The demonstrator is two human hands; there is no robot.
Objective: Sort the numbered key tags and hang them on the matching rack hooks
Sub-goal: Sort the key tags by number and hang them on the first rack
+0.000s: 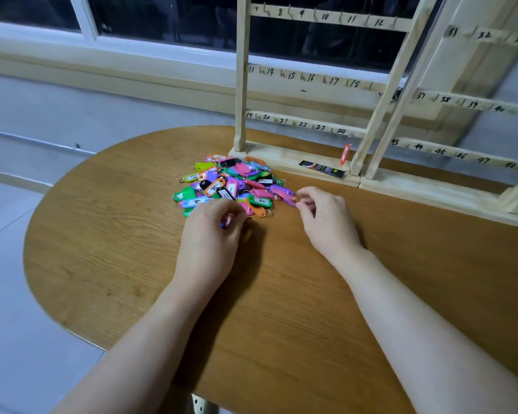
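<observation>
A heap of coloured numbered key tags [232,182] lies on the wooden table [126,234], just in front of a wooden rack [299,124] with numbered hooks. One orange tag [345,154] hangs at the rack's lower right, under hook 24. My left hand [214,231] sits at the heap's near edge, fingers curled round a small tag that is mostly hidden. My right hand [323,216] is at the heap's right edge and pinches the ring end of a purple tag [281,192].
A second numbered rack [461,150] stands to the right, its base along the table's far right. A black packet [322,169] lies on the first rack's base. Behind are a window sill and wall. The table's rounded edge curves at left.
</observation>
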